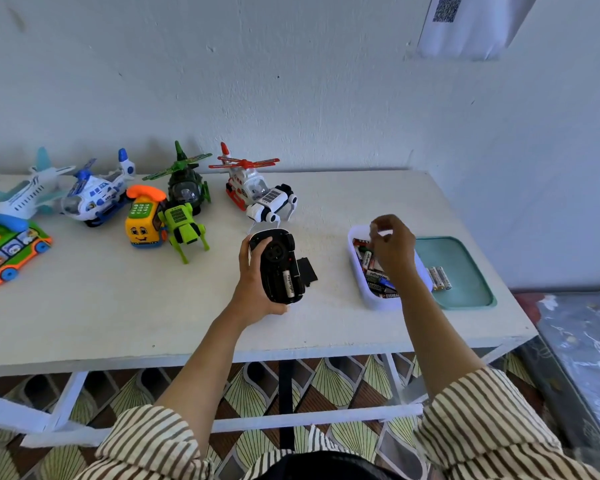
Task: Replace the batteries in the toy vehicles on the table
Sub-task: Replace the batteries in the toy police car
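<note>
White tabletop [118, 306] under a pale wall is your workspace. Your left hand [253, 292] grips the black toy car [278, 265] belly-up over it, fingers wrapped round the body, with one battery [289, 284] seated in the open bay. The black cover [309, 271] lies beside it. Your right hand [394, 247] hovers over the white tub [371, 299] of batteries, fingers curled; whether it pinches a cell I cannot tell. The car looks like light, smooth, hard plastic, so hold its flanks, clear of the bay.
</note>
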The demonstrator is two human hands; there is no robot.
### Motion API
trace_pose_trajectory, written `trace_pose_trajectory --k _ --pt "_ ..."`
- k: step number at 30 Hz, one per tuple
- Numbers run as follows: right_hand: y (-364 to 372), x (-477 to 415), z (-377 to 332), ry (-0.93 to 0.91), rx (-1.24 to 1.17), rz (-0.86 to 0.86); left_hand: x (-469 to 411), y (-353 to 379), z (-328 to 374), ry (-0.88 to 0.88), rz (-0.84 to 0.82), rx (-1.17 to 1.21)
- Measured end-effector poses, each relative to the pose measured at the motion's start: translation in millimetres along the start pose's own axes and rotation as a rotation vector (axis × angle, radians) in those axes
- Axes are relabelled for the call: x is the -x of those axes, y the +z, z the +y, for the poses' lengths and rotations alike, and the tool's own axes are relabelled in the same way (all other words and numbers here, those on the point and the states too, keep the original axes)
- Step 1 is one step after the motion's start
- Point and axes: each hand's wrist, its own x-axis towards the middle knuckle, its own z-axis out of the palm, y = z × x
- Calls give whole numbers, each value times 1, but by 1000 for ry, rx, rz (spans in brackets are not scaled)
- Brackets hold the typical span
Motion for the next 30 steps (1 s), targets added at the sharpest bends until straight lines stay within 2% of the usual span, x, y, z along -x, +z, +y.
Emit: trace_pose_trajectory --k 3,5,10,12,17,20,22,24,26,30 --pt "5 19 -31 17 -388 -202 -1 0 -1 15 1 -5" --pt "15 34 -45 -22 -452 -346 -2 0 0 18 -2 -12" --pt "51 66 -45 -70 -332 -703 -1 -5 5 -4 -3 -54" --pt "62 75 -38 -121 -215 -771 -2 -6 7 -19 -14 -71" --pt "77 83 -31 -433 181 -767 -2 -7 13 -48 -48 -97" --pt "80 84 -29 -492 253 -715 -1 -7 14 -47 -44 -94" --pt "83 88 -27 -527 319 -613 -1 -8 14 -58 -44 -94" --pt "85 91 -22 -498 340 -465 -1 -9 14 -71 -52 -86" --pt "88 91 -17 -401 233 -408 -1 -10 12 -64 -67 -60" --pt "97 92 -15 -119 -79 -548 -2 -10 8 -11 -85 -31"
